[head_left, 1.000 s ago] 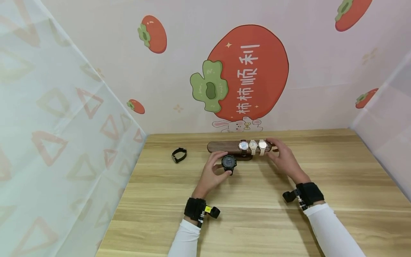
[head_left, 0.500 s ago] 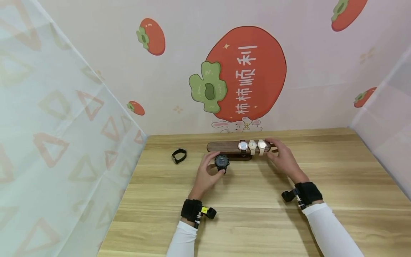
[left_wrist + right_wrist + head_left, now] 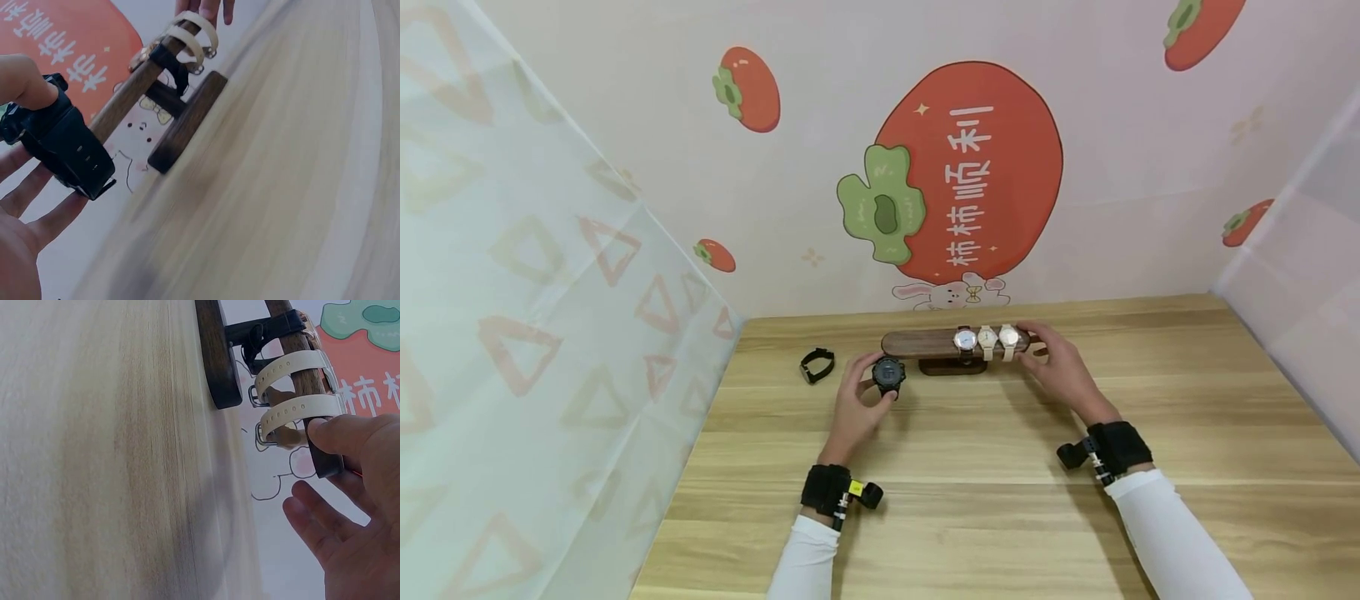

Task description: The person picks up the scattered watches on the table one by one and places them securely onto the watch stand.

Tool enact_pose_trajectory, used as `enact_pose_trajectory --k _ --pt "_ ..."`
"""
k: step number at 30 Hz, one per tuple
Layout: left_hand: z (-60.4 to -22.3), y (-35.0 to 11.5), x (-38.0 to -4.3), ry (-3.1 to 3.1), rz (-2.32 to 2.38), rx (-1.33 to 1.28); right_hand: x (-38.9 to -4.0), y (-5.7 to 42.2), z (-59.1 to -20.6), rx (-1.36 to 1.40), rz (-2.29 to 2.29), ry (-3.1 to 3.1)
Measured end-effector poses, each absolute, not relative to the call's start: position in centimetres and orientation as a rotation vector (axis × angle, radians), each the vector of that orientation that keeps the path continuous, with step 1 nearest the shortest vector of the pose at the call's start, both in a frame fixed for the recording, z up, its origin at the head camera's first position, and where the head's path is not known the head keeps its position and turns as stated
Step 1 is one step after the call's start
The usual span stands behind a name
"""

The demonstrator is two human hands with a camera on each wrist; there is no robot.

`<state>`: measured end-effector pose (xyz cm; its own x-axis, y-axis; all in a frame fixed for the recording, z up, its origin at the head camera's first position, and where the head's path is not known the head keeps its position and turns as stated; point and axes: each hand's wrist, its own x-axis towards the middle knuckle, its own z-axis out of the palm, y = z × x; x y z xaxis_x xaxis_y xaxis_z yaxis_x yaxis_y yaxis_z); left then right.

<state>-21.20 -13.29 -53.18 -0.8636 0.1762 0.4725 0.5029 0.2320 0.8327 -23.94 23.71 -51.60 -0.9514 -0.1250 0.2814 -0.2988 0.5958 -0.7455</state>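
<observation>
My left hand [image 3: 854,417] holds a chunky black digital wristwatch [image 3: 889,377] between thumb and fingers, just in front of the left end of a dark wooden watch stand [image 3: 917,343]. In the left wrist view the buckled strap [image 3: 78,153] overlaps the bar's near end. Toward the bar's right half sit a dark-strapped watch [image 3: 965,340] and two cream-strapped watches [image 3: 987,337]. My right hand [image 3: 1060,375] pinches the bar's right end, its thumb beside the outermost cream strap [image 3: 303,411] in the right wrist view.
Another black watch [image 3: 817,365] lies on the wooden table [image 3: 970,517], left of the stand. Below the bar is the stand's dark base [image 3: 953,367]. A printed wall sheet [image 3: 805,192] rises behind the table's back edge, with another sheet [image 3: 572,333] along the left.
My left hand has moved left with the black digital watch, along the front of the bar to its left end. More of the stand's base shows now. My right hand stays at the bar's right end.
</observation>
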Motion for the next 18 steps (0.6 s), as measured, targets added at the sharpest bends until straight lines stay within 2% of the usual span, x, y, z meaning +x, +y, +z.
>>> enact_pose_trajectory --k 18 --pt "-53.2 -14.6 -23.5 -2.165 -1.701 -0.480 -24.0 23.8 -51.7 0.362 1.273 -2.634"
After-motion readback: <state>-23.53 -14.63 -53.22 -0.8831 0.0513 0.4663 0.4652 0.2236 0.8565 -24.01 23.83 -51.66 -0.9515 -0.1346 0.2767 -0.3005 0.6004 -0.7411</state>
